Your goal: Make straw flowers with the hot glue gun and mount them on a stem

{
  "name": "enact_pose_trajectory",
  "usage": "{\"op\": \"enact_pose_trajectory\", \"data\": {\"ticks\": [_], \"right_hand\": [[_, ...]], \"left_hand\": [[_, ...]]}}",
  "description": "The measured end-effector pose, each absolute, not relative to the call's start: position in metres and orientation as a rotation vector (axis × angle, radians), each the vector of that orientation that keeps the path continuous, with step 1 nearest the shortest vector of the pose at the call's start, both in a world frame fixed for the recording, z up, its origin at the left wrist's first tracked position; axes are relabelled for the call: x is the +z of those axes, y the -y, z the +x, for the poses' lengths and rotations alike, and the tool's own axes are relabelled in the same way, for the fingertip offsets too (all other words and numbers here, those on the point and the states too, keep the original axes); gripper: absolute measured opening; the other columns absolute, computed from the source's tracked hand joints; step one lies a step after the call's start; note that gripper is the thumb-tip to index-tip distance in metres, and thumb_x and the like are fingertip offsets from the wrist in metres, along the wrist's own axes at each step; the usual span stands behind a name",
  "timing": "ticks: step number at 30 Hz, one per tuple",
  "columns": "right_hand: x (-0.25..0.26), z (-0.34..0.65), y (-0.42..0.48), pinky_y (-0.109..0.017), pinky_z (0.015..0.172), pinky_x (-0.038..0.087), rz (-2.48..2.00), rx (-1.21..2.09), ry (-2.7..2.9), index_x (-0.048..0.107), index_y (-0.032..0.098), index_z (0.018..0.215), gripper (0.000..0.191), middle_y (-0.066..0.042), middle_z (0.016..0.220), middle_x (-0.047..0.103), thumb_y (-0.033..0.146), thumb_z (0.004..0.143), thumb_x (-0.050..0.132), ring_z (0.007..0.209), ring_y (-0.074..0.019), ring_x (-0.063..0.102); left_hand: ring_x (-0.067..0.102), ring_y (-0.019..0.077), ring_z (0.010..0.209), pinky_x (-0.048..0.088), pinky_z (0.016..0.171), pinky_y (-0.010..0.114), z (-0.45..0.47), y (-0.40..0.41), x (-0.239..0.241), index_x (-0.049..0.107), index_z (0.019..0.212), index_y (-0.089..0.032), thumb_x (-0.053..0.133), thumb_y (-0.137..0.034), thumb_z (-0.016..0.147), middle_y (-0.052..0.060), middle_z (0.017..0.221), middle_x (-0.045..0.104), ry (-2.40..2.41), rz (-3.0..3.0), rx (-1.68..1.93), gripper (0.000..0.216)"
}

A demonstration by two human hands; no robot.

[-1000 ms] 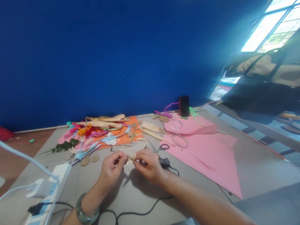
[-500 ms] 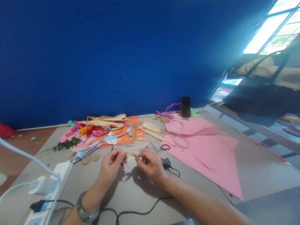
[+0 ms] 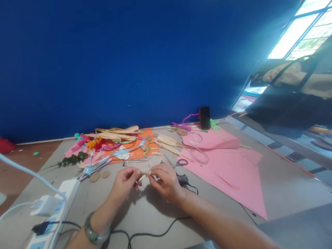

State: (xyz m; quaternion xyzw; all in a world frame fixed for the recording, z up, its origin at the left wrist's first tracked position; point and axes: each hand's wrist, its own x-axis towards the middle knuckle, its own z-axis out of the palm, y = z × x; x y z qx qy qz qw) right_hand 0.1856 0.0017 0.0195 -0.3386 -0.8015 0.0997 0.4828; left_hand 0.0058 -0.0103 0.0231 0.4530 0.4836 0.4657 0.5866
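Between my two hands is a small pale piece of raffia [image 3: 144, 176], its strands folded or tied together. My left hand [image 3: 129, 181] pinches its left side between thumb and forefinger. From the right, my right hand [image 3: 166, 182] pinches the other side, close against the left fingertips. The exact shape of the piece is hidden by the fingers. Just behind the right hand lie scissors [image 3: 182, 162] with dark handles. A black tool with a cord [image 3: 183, 178] shows beside the right hand, partly covered by it.
A white power strip [image 3: 63, 195] with plugs and cables stands at the left. Behind lie raffia bundles [image 3: 168, 141], orange felt [image 3: 132, 155], wooden discs [image 3: 94, 177] and green leaves [image 3: 74, 159]. Pink sheets [image 3: 228, 169] cover the right. A phone [image 3: 204, 117] leans against the blue wall [image 3: 145, 69].
My fingertips have come closer together around the raffia piece, which now shows less. The right hand has shifted slightly left.
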Motion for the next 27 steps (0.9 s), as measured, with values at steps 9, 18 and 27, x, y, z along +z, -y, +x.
{"op": "enact_pose_trajectory", "data": {"ticks": [9,18,27], "right_hand": [[0.024,0.18,0.002,-0.028,0.067,0.043,-0.836,0.564,1.905,0.058,0.019,0.069,0.01,-0.001,0.068,0.066,0.013,0.076,0.062,0.063,-0.013,0.058],[0.024,0.176,0.0,-0.023,0.058,0.042,-0.95,0.722,1.807,0.056,0.018,0.063,0.012,0.001,0.06,0.06,0.013,0.073,0.061,0.057,-0.0111,0.053],[0.013,0.18,-0.006,-0.026,0.058,0.04,-1.004,0.423,1.78,0.062,0.018,0.071,0.006,-0.002,0.071,0.067,0.015,0.075,0.062,0.056,-0.0117,0.051]], "left_hand": [[0.045,0.0071,0.045,0.037,0.045,0.018,0.005,0.009,0.024,0.06,0.069,-0.015,0.063,-0.042,0.08,-0.004,0.054,0.051,-1.105,1.19,1.102,0.029],[0.048,0.0077,0.045,0.039,0.044,0.018,0.006,0.008,0.027,0.063,0.071,-0.014,0.062,-0.043,0.08,-0.001,0.054,0.055,-1.157,1.239,1.139,0.03],[0.05,0.009,0.042,0.043,0.041,0.02,0.014,0.013,0.023,0.059,0.066,-0.014,0.064,-0.051,0.074,-0.001,0.053,0.056,-1.177,1.073,1.104,0.038]]}}
